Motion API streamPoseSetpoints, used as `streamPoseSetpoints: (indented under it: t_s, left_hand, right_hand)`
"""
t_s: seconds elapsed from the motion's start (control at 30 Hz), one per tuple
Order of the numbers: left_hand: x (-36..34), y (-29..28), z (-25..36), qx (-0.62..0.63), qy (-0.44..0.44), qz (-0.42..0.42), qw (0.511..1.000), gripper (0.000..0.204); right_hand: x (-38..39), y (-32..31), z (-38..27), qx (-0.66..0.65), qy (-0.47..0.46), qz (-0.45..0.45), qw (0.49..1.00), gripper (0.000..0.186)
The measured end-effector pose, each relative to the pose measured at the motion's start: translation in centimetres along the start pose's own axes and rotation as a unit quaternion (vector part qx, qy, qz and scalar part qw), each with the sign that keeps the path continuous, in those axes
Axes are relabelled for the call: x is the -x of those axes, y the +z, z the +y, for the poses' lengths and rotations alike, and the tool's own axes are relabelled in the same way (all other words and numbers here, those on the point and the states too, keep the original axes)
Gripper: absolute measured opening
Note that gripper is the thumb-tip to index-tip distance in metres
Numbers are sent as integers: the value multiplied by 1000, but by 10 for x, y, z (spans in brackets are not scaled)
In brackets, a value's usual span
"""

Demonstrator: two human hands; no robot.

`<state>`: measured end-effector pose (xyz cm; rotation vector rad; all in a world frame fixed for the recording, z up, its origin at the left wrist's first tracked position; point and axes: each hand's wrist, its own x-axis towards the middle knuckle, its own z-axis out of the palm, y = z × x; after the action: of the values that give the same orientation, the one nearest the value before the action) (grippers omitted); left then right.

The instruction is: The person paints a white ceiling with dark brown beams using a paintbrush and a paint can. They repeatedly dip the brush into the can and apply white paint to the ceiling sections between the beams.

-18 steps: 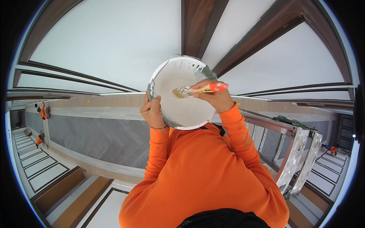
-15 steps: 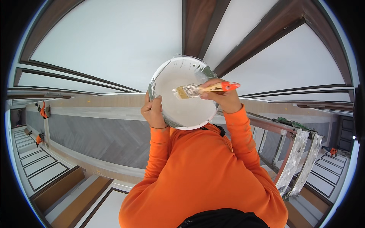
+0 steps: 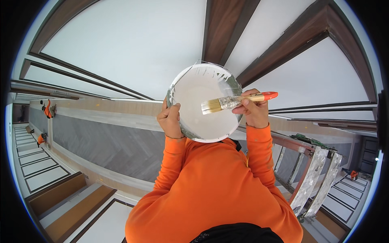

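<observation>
A round paint bucket [image 3: 198, 127] with white paint inside and streaked walls is in front of my chest. My left hand [image 3: 169, 119] grips its left rim, thumb over the edge. Above the bucket's right side, my right hand [image 3: 254, 108] holds a paintbrush [image 3: 231, 103] by its wooden handle with the red end pointing right. The flat bristles point left over the paint, and their tips are coated white. A paint-smeared metal band joins bristles and handle.
White wall panels [image 3: 133, 44] with dark brown wooden trim [image 3: 227, 30] rise ahead. A paint-splattered ladder [image 3: 310, 178] stands to my right. Far below lies a grey herringbone floor [image 3: 105, 141]. Distant people in orange, one a person [image 3: 49, 109] at the left, are along the hallway.
The paintbrush has turned flatter and shifted right, showing more of its bristles, which now have white tips. Bucket and hands sit slightly further right and lower in view.
</observation>
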<state>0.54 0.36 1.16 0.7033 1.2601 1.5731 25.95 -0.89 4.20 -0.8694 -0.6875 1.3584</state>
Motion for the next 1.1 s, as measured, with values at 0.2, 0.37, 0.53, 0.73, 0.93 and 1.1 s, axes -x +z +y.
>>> streamPoseSetpoints:
  t_s: [0.2, 0.37, 0.53, 0.73, 0.93, 1.1]
  left_hand:
    - [2, 3, 0, 15, 6, 11, 1000, 33]
    - [5, -2, -3, 12, -6, 10, 1000, 26]
    - [6, -1, -4, 33, -32, 15, 999, 10]
    - [3, 1, -1, 21, -34, 15, 999, 15]
    - [-3, 3, 2, 32, -32, 7, 999, 34]
    - [4, 8, 11, 44, -64, 4, 997, 35]
  right_hand:
    - [2, -1, -8, -16, 5, -14, 1000, 15]
    - [6, -9, -6, -54, -10, -56, 997, 20]
    - [7, -14, -3, -128, -63, -171, 975, 24]
    - [4, -17, -8, -156, -64, -230, 959, 23]
    - [3, -15, -24, -87, -168, -195, 962, 28]
    - [-7, -34, -54, 7, -317, -130, 940, 31]
